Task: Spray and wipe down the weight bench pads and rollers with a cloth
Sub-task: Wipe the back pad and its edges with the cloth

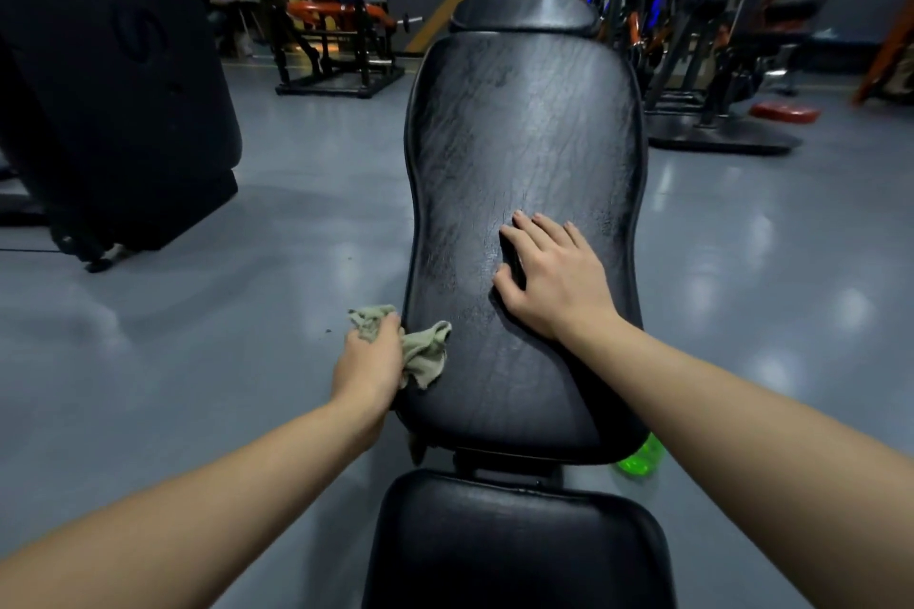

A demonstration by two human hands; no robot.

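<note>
Seat pad (pixel 514 539) sat bottom centre. Green bottle (pixel 638 460) lay on floor (pixel 222 312), lower right, partly hidden by back pad (pixel 519 139). We gripped bunched cloth (pixel 425 351) in left hand (pixel 368 361) at back pad's left edge. Right hand (pixel 554 277) lay flat, fingers spread, mid-frame on back pad. Rack (pixel 336 40) stood upper left.

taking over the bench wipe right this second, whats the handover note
Left hand grips the cloth at the back pad's left edge.
Right hand rests flat on the back pad and holds nothing.
Green bottle, probably the spray, is on the floor by the pad's right side, partly hidden.
Done: the back pad looks streaky, perhaps partly wiped; I cannot confirm it.
Left: finish the back pad, then the seat pad, head pad and rollers, which are out of view.
</note>
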